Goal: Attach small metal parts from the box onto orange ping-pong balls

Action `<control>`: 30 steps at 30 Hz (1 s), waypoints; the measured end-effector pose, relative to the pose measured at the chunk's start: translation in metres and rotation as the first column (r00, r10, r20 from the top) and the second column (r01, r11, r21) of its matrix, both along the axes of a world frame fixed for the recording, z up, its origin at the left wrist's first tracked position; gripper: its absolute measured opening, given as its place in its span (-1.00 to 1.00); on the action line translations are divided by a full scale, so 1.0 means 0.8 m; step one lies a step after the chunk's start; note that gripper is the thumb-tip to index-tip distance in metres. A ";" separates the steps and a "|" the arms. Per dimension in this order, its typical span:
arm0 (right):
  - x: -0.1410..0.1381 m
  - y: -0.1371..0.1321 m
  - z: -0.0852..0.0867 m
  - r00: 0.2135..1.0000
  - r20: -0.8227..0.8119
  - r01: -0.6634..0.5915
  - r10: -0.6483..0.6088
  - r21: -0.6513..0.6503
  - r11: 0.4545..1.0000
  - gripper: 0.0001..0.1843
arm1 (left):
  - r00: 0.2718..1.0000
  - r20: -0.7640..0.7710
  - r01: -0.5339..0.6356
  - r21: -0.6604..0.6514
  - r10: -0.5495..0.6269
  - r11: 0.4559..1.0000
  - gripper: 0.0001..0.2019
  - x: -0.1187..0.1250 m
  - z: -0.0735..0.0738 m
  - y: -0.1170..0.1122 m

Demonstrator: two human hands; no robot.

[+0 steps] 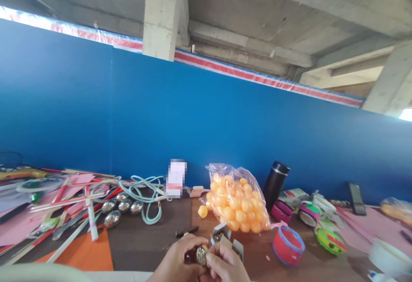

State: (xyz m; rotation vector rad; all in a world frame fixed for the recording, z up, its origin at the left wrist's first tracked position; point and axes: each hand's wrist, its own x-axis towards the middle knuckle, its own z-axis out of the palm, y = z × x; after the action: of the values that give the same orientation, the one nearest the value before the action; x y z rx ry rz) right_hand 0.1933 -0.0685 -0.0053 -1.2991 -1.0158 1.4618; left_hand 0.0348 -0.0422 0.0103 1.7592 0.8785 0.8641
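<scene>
Between my hands is a small orange ball (201, 254) largely covered in shiny metal discs that look like thumbtacks. My left hand (180, 258) is closed around its left side, thumb and fingers pressing it. The bent fingers and thumb of my right hand (227, 264) press against its right side; whether they also pinch a tack is too small to tell. Just beyond my fingers stand small open boxes (221, 231) with shiny metal pieces inside. Several silver-covered balls (124, 206) lie to the left.
A clear bag of orange balls (240, 207) stands behind the boxes, with a loose orange ball (202, 211) beside it. A black bottle (277, 183) and a red-blue tape roll (289, 247) are to the right. Sticks, paper and a pale blue cord (151, 204) lie left.
</scene>
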 end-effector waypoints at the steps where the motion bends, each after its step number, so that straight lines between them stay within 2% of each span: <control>1: -0.001 -0.001 0.001 1.000 0.005 0.005 -0.005 -0.002 1.000 -0.56 | 1.000 -0.011 0.005 0.003 -0.005 1.000 -0.60 -0.001 0.001 0.000; 6: -0.004 -0.003 0.004 0.999 0.037 0.019 -0.019 -0.005 1.000 -0.63 | 0.998 -0.057 0.030 0.022 -0.029 0.999 -0.62 -0.005 0.010 -0.002; 13: -0.005 -0.004 0.006 1.000 0.024 -0.005 0.004 0.025 1.000 -0.54 | 0.998 -0.067 0.005 0.057 -0.001 0.998 -0.66 -0.004 0.010 -0.004; 19: -0.003 -0.001 0.001 1.000 -0.002 -0.022 0.022 0.037 0.999 -0.47 | 0.998 -0.055 -0.016 0.053 0.019 0.998 -0.64 -0.003 0.007 -0.003; 30: 0.002 0.003 -0.012 0.998 -0.021 -0.050 0.051 0.058 0.997 -0.47 | 0.997 -0.076 0.021 0.056 -0.016 0.998 -0.69 -0.005 0.016 -0.008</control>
State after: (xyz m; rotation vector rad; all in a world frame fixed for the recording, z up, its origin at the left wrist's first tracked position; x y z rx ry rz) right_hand 0.1947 -0.0659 -0.0153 -1.2213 -1.0748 1.4714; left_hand 0.0304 -0.0487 0.0234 1.8571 0.8929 0.8226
